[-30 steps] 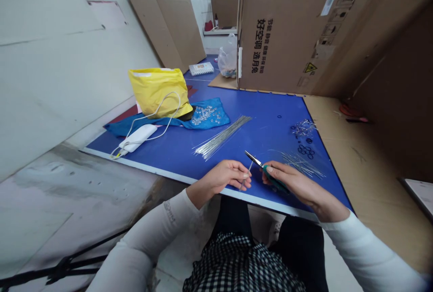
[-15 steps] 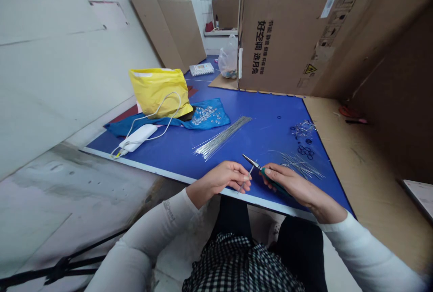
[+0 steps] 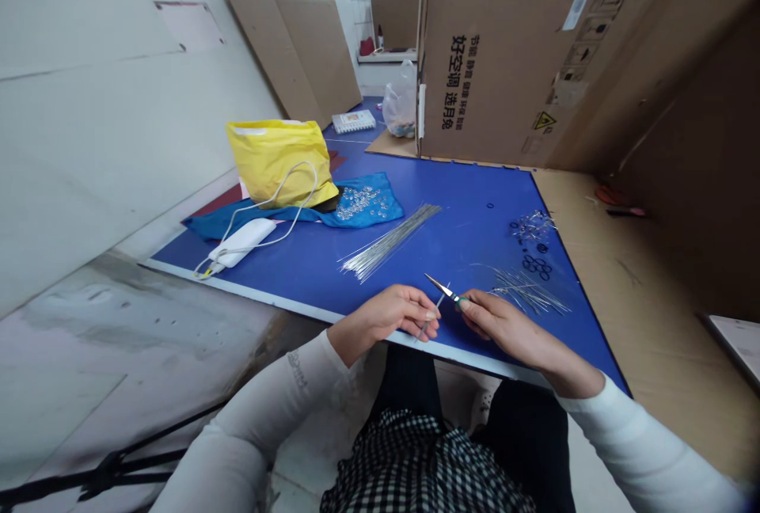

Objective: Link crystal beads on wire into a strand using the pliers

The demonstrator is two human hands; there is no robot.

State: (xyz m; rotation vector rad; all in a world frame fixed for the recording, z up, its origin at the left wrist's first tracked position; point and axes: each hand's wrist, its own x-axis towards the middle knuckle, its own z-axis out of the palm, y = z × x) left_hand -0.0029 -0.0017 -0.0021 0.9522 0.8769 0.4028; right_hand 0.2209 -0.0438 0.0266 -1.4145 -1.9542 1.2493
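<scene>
My left hand (image 3: 409, 313) pinches a thin metal rod (image 3: 441, 298) near the table's front edge. In my right hand (image 3: 492, 318) are pliers (image 3: 440, 286) with a green handle, their pointed jaws aimed up and left, crossing near the rod's upper end. Most of the handle is hidden by my fingers. Beyond my left hand lies a bundle of thin metal wires (image 3: 392, 242). A looser pile of wires (image 3: 531, 292) lies beyond my right hand, with black rings (image 3: 537, 267) and a heap of small clear and metal pieces (image 3: 533, 226) farther back.
On the blue table (image 3: 463, 188), a yellow bag (image 3: 282, 161) and small clear pieces (image 3: 361, 203) rest on blue cloth (image 3: 389, 208). A white power strip (image 3: 243, 242) with its cord lies left. A large cardboard box (image 3: 504, 93) stands at the back right.
My right hand has turned and shifted slightly left, so its fingers now cover more of the green handle. My left hand has barely moved and still holds the rod.
</scene>
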